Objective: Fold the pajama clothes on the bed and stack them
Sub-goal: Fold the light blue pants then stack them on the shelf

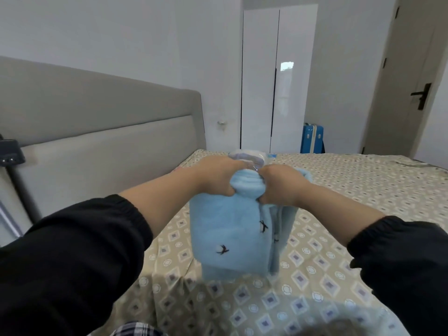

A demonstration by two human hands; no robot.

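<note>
Gripping tight, the fingers of the left hand (215, 177) are curled fully closed around the bunched top edge of a light blue pajama piece (232, 238), thumb tucked under the fold. The right hand (281, 184) sits just beside it, its fingers likewise clenched shut on the same gathered edge, so the two fists nearly touch. From that pinched top the fleecy blue cloth hangs down, folded lengthwise in several layers, with small dark embroidered marks scattered on it. Its lower end reaches the bed (339, 238), which is covered in a beige sheet printed with diamonds and rings. Both forearms are bare up to black sleeves (72, 251) pushed back at the cuffs. Just behind the hands, farther up the bed, lies a small pale bundle of cloth (244, 155); what it is cannot be made out. A grey padded headboard (97, 122) stands to the left, white wardrobe doors (274, 81) behind, a blue suitcase (312, 139) by them, and a door (407, 81) at the right.
</note>
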